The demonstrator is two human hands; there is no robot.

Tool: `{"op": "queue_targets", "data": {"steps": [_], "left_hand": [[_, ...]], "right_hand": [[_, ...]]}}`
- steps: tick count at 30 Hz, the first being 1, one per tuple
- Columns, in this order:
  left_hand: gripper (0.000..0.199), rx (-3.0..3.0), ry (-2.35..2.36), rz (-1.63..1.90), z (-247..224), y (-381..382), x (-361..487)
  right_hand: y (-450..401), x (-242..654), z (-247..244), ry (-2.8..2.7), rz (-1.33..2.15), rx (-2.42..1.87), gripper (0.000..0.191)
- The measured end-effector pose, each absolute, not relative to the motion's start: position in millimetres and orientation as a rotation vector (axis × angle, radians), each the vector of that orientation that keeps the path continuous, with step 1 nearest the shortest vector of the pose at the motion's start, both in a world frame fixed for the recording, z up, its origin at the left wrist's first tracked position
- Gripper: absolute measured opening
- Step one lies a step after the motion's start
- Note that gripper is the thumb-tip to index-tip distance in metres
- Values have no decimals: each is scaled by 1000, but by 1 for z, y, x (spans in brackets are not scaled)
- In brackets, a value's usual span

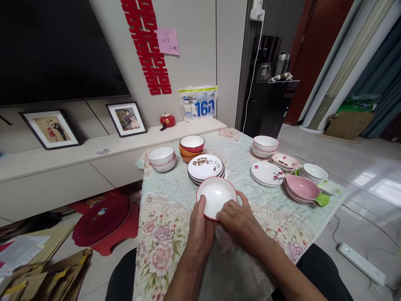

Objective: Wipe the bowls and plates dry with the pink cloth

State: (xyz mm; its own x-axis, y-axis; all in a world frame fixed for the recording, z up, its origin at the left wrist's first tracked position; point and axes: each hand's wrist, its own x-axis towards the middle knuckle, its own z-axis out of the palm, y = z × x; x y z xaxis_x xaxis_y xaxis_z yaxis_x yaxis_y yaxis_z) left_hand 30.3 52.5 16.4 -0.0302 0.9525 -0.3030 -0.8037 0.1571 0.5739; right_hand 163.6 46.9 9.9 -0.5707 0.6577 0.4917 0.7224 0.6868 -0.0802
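A white bowl with a thin red rim (216, 193) is tilted toward me between both hands, above the near part of the table. My left hand (199, 219) grips its lower left side, thumb over the rim. My right hand (236, 217) is closed at the lower right rim, its fingers curled against the edge. Something pale shows beneath my right hand; I cannot make out what it is. Just beyond the bowl lies a stack of brown-flowered white plates (205, 167). Behind these are stacked orange and red bowls (191, 147) and white bowls with pink rims (161, 159).
On the table's right stand white bowls (265, 145), flowered plates (267, 173), pink dishes (303, 188), and small white bowls (315, 172). A flowered cloth (163, 246) covers the table. Behind is a low cabinet (125, 146); a red stool (102, 217) is at left.
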Motion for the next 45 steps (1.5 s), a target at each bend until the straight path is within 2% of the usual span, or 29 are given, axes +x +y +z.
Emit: {"op": "queue_targets", "data": {"steps": [3,6,10,15,22,28,34,38,45], "left_hand": [[49,238,731,1418,15,53,29],[43,199,815,1421,9,53,29],[30,361,923,1509,-7,52,35],[36,498,1045,1486,-23,52,44],[39,1031,1446,1439,-32,48,50],[42,1361,1505,1398,-34,47,56],[39,1410,1483,1340,-36,48,56],[38,1364,1452,1350,-32,51,54],[26,1010,1339,1331,-26,59,45]], "right_hand": [[50,167,9,-2313,-32,-1060,16],[53,172,14,-2167,247,-1080,10],[54,177,20,-1923,631,-1114,13],[50,180,25,-1641,960,-1160,19],[51,190,37,-1536,900,-1285,22],[66,224,60,-1627,626,-1461,23],[86,262,81,-1557,422,-1627,26],[86,270,84,-1533,458,-1674,29],[72,250,69,-1611,761,-1532,24]]}}
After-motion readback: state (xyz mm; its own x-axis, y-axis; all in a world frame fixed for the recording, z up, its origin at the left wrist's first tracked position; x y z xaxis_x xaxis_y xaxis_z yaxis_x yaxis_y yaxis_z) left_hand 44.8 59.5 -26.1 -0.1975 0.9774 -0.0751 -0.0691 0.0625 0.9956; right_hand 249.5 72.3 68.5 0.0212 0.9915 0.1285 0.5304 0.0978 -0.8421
